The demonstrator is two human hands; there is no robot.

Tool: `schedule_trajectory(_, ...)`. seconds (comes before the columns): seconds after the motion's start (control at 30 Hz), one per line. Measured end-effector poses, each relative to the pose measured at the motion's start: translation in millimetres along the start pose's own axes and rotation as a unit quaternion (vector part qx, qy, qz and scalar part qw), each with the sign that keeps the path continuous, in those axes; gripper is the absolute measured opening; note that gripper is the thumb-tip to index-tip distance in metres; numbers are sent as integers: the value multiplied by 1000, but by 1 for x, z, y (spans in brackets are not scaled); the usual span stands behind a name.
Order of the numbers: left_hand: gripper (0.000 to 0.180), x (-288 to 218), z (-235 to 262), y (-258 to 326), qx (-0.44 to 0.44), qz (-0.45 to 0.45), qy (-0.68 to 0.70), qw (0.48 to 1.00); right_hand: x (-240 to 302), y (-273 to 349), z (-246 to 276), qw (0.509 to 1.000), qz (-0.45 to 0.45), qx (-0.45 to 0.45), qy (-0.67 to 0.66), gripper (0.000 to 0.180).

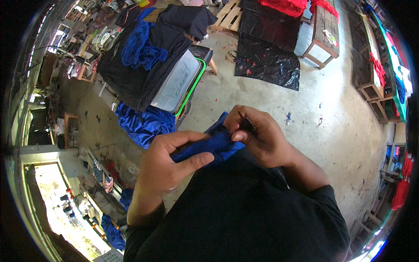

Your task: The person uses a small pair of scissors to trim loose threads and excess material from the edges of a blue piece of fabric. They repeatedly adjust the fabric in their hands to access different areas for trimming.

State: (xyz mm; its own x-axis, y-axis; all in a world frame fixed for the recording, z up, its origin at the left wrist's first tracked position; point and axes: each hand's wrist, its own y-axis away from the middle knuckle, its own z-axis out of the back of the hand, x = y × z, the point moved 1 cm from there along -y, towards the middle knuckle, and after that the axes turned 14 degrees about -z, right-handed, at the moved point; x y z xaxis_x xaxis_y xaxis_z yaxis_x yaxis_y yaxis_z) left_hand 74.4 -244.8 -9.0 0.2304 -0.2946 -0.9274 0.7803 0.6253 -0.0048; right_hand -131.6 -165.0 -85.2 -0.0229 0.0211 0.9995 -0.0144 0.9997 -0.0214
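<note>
Blue cloth (208,145) sits bunched between your two hands, held up in front of your chest above the concrete floor (340,122). Your left hand (168,163) is curled around the near end of it, thumb lying across the top of the fabric and fingers folded under, so the grip is closed on the cloth. Your right hand (257,135) pinches the far edge, its thumb pressed down onto the blue fabric and its fingers bent over it; a thin dark tool (247,122) shows between those fingers, but you cannot tell from here exactly what it is. The two hands are close together, with only the short fold of cloth between them.

Your black shirt (244,214) fills the lower middle of the view, just under the cloth. Ahead and to your left stands a clear plastic bin with a green rim (181,83), with dark fabric (144,65) draped over it and more blue fabric (142,46) heaped on top. Another blue heap (142,124) lies on the floor just below the bin. Farther off, a black plastic sheet (268,52) hangs down to the floor, with red fabric (283,6) piled at its top beside a wooden bench (325,32).
</note>
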Motion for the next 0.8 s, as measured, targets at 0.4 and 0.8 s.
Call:
schedule_trajectory(0.4,22,15,-17,-9,-84,-60,-7,995,6,-5,2,995,38,-76,58,20)
schedule_trajectory(0.8,15,0,-22,-10,-123,-66,15,990,20,22,-19,997,-70,39,-21,37)
